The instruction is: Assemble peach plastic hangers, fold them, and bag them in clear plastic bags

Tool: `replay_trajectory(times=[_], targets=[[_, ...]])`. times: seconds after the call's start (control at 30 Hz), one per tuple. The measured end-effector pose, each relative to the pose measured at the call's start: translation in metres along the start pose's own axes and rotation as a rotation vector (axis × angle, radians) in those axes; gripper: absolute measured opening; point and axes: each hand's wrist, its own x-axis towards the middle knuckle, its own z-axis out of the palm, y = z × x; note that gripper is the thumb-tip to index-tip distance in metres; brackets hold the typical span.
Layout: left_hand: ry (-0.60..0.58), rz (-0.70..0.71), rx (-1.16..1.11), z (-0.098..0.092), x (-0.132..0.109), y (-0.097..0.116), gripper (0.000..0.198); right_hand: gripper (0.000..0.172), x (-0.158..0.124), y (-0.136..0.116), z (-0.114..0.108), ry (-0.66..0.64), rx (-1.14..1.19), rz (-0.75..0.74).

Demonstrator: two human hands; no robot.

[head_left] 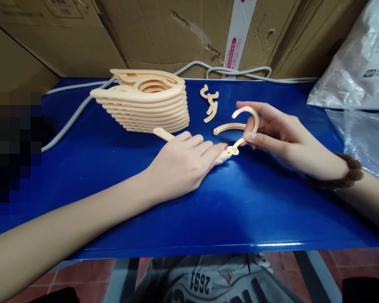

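Note:
My left hand (186,164) is closed over a beige plastic hanger arm (163,134), pressing it near the blue tabletop. One end of this arm sticks out past my knuckles, and the jointed end (231,150) shows beyond my fingertips. A curved hanger hook (255,114) is pinched between the thumb and fingers of my right hand (276,130). The hook's lower end meets the jointed end; whether it is fastened there I cannot tell. Just behind my right fingers lies a loose curved hanger arm (229,127), partly hidden by them.
A stack of beige folding hangers (145,105) stands at the back left of the blue table (189,223). Several small beige pieces (211,103) lie to its right. A white cable (78,110) runs along the back. Cardboard boxes (164,33) and a plastic bag (356,67) border the table.

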Motion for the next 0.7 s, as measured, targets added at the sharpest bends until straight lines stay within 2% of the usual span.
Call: replay_trajectory(times=[0.3, 0.7], targets=[[-0.062, -0.041, -0.015, -0.0006, 0.0000, 0.0027, 0.040, 0.052, -0.0014, -0.0010, 0.0031, -0.019, -0.023, -0.002], [-0.056, -0.022, 0.015, -0.0014, -0.0016, 0.0019, 0.038, 0.052, -0.0032, -0.0069, 0.0057, -0.026, 0.034, 0.041]])
